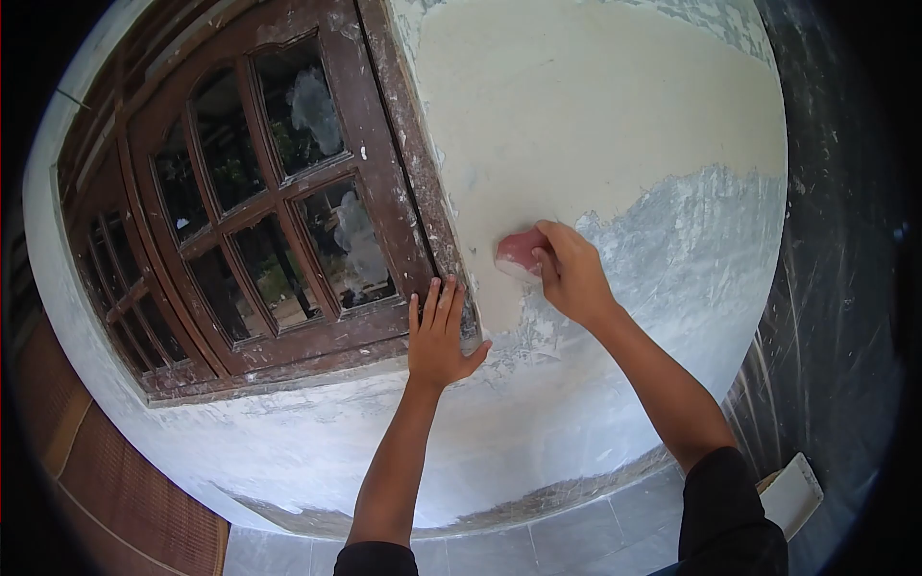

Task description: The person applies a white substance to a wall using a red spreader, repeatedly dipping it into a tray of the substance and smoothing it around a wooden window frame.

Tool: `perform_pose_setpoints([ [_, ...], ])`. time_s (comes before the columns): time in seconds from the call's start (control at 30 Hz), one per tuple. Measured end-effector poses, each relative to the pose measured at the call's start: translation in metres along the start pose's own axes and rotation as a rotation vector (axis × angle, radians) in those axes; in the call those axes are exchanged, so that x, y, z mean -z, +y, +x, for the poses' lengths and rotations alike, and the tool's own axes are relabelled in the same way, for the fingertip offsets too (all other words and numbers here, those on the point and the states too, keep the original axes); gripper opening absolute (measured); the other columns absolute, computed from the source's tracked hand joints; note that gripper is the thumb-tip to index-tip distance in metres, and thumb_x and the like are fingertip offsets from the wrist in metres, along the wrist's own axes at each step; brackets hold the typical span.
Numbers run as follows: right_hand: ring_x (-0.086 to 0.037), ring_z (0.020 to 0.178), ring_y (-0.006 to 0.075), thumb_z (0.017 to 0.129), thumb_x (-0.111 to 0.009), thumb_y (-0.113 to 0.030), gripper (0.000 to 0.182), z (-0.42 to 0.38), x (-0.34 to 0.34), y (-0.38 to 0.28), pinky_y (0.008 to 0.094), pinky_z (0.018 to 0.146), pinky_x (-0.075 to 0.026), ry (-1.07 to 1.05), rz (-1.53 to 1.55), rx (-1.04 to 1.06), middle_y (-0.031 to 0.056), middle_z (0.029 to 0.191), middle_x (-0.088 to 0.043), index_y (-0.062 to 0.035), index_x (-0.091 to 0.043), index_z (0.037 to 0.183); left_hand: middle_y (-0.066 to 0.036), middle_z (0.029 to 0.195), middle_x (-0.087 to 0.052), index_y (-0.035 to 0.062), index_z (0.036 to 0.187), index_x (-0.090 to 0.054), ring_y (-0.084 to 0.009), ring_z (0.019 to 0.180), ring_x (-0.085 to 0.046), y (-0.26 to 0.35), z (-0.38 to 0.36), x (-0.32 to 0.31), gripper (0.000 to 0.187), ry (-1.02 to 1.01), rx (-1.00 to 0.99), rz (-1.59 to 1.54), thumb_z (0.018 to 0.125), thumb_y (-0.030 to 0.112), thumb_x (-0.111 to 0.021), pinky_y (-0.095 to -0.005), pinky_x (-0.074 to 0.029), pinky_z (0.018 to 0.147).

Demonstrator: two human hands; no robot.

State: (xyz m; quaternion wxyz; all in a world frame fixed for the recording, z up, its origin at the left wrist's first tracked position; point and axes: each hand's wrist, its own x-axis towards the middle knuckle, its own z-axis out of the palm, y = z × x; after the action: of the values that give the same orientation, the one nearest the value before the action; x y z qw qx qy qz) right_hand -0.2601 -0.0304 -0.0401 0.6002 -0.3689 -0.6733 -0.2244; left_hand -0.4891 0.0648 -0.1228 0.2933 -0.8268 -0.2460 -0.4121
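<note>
My right hand [573, 276] pinches a small flat red piece [520, 251] between thumb and fingers; pale residue covers its lower edge. I cannot make out whether it is a putty spreader or a sanding piece. It lies against the wall just right of the window, on a smooth beige coated area [576, 106]. My left hand [440, 336] rests with fingers spread on the lower right corner of the brown wooden window frame [379, 336], its thumb toward the wall. Below and right of the coating, the wall [663, 259] is rough, whitish grey and patchy.
Glass panes [274, 269] in the window carry white smears. A whitish rectangular tray or board [793, 494] stands at lower right. A dark, streaked surface [826, 288] borders the wall on the right. Grey floor tiles [567, 528] run along its base, with reddish-brown woven material [134, 480] at lower left.
</note>
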Motion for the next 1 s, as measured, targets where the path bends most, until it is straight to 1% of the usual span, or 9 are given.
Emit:
perform_pose_setpoints([
  [0.1,-0.061,0.092,0.0402,0.084,-0.059,0.006,0.029,0.022,0.022,-0.006,0.0452,0.078,-0.05,0.187,-0.068,-0.021,0.0201,0.098,-0.064,0.0019,-0.056,0.113,-0.016,0.158,-0.03,-0.0005,0.147,-0.036,-0.0359,0.148,-0.024,-0.001,0.0,-0.001,0.096,-0.009,0.004,-0.004,0.074,0.049,-0.073,-0.0589,-0.014,0.117],
  [0.17,-0.064,0.085,0.0386,0.084,-0.062,0.006,0.03,0.009,0.01,-0.012,0.0394,0.07,-0.052,0.023,-0.035,0.119,0.0187,0.096,-0.063,0.0011,-0.055,0.113,-0.015,0.157,-0.032,-0.0001,0.147,-0.037,-0.035,0.147,-0.025,0.0,0.002,0.002,0.094,-0.003,0.012,-0.012,0.074,0.048,-0.073,-0.0587,-0.015,0.117],
  [0.3,-0.061,0.088,0.0399,0.083,-0.061,0.006,0.028,-0.016,-0.013,-0.012,0.0464,0.076,-0.05,-0.459,-0.002,0.184,0.0193,0.092,-0.062,0.0016,-0.055,0.11,-0.015,0.157,-0.033,0.0005,0.147,-0.039,-0.0342,0.147,-0.027,0.002,0.001,0.003,0.092,0.005,0.021,-0.032,0.074,0.046,-0.073,-0.0586,-0.016,0.117],
  [0.43,-0.064,0.089,0.0403,0.084,-0.06,0.005,0.03,0.028,0.018,0.008,0.0438,0.076,-0.052,0.128,-0.03,-0.05,0.0218,0.097,-0.065,0.0036,-0.056,0.114,-0.015,0.157,-0.033,0.0003,0.146,-0.039,-0.0345,0.147,-0.027,0.001,0.0,0.001,0.092,0.001,0.019,-0.026,0.074,0.046,-0.073,-0.0589,-0.016,0.117],
  [0.5,-0.064,0.087,0.0403,0.085,-0.06,0.004,0.028,0.037,0.03,-0.003,0.0434,0.074,-0.052,0.245,-0.019,-0.058,0.0218,0.096,-0.065,0.0033,-0.056,0.113,-0.016,0.158,-0.03,-0.0005,0.148,-0.035,-0.0355,0.148,-0.024,0.0,0.0,-0.001,0.097,-0.024,0.011,0.009,0.074,0.049,-0.073,-0.0588,-0.013,0.118],
  [0.67,-0.06,0.093,0.0424,0.083,-0.059,0.004,0.027,-0.015,-0.013,-0.028,0.0481,0.079,-0.049,-0.267,0.123,0.079,0.0203,0.096,-0.063,-0.0002,-0.055,0.11,-0.016,0.158,-0.029,-0.0004,0.148,-0.035,-0.0345,0.149,-0.022,0.001,-0.001,0.001,0.097,-0.028,0.009,0.001,0.074,0.049,-0.073,-0.0586,-0.013,0.118],
  [0.77,-0.06,0.092,0.0424,0.083,-0.059,0.005,0.028,-0.006,-0.008,-0.005,0.0479,0.079,-0.049,-0.072,0.058,0.027,0.0206,0.095,-0.063,0.0015,-0.055,0.11,-0.016,0.159,-0.029,-0.0005,0.148,-0.035,-0.0347,0.149,-0.022,0.001,0.001,0.0,0.097,-0.034,0.006,0.009,0.073,0.048,-0.074,-0.0589,-0.012,0.118],
  [0.87,-0.066,0.086,0.0386,0.086,-0.06,0.004,0.027,0.016,0.026,0.017,0.0413,0.072,-0.053,0.348,-0.067,-0.141,0.022,0.097,-0.065,0.0057,-0.058,0.112,-0.017,0.158,-0.029,-0.0005,0.148,-0.034,-0.0353,0.149,-0.022,-0.001,0.0,-0.001,0.097,-0.026,0.005,0.015,0.073,0.048,-0.074,-0.0597,-0.012,0.118],
  [1.0,-0.065,0.087,0.0404,0.085,-0.061,0.003,0.026,0.001,0.008,-0.01,0.042,0.074,-0.053,0.184,0.095,-0.165,0.0228,0.095,-0.065,0.0044,-0.057,0.11,-0.017,0.159,-0.028,-0.0002,0.148,-0.033,-0.0351,0.149,-0.022,0.001,0.0,-0.001,0.097,-0.029,0.007,0.005,0.074,0.048,-0.073,-0.0604,-0.012,0.117],
])
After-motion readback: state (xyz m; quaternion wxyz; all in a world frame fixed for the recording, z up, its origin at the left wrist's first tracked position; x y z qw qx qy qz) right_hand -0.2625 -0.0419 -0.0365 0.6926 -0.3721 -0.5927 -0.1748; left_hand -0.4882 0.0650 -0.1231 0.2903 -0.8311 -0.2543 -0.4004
